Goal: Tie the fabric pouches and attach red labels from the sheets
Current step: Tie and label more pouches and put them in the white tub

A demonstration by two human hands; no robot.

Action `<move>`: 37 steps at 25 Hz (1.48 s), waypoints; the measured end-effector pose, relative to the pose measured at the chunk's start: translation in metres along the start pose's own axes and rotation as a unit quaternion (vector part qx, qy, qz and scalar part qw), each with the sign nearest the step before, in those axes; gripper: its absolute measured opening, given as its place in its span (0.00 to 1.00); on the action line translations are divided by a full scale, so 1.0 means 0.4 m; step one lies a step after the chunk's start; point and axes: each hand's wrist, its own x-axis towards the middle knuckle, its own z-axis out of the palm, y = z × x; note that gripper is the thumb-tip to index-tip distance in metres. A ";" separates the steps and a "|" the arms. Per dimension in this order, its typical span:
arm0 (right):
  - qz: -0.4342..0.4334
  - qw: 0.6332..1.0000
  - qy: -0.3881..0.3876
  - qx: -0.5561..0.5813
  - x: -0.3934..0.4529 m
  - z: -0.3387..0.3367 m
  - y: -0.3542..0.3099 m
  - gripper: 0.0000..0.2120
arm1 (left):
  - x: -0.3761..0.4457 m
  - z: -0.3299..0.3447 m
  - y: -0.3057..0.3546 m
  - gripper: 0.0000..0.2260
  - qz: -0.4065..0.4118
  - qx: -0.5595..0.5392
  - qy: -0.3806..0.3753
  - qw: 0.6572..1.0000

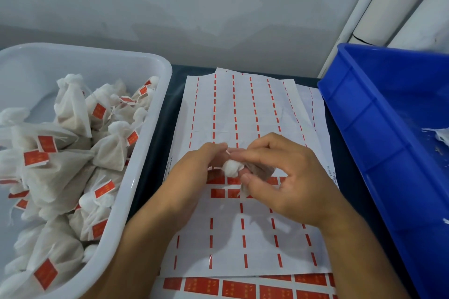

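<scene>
A small white fabric pouch [233, 168] hangs between both hands above the label sheet [243, 109]. My right hand [284, 179] grips its brownish body, fingers curled round it. My left hand [194, 167] pinches the thin drawstring at the gathered neck. The top sheet is mostly peeled, with thin red strips left and two short rows of red labels [218, 193] under the hands. A second sheet with full red labels [239, 289] sticks out at the bottom edge.
A white plastic tub [155, 104] on the left holds several tied pouches with red labels. A blue crate [364, 128] stands on the right, with a bit of white fabric inside. A grey wall lies behind; dark table surface shows between the containers.
</scene>
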 end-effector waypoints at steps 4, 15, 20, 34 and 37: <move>0.013 1.000 0.015 -0.022 0.002 0.004 0.002 0.17 | -0.002 0.001 -0.008 0.19 -0.004 0.030 -0.007 1.000; 0.015 0.996 0.091 0.014 0.015 0.014 0.003 0.07 | -0.022 -0.002 0.024 0.12 0.091 0.006 -0.065 0.994; 0.030 0.987 0.143 0.061 0.024 0.026 -0.018 0.04 | -0.012 0.016 0.005 0.10 0.182 -0.026 -0.017 0.983; 0.200 0.944 0.156 0.209 0.033 0.044 -0.044 0.08 | -0.006 0.039 -0.009 0.10 0.247 -0.034 0.105 0.963; 0.272 0.926 0.147 0.216 0.037 0.044 -0.041 0.10 | 0.000 0.040 -0.009 0.11 0.216 0.025 0.123 0.968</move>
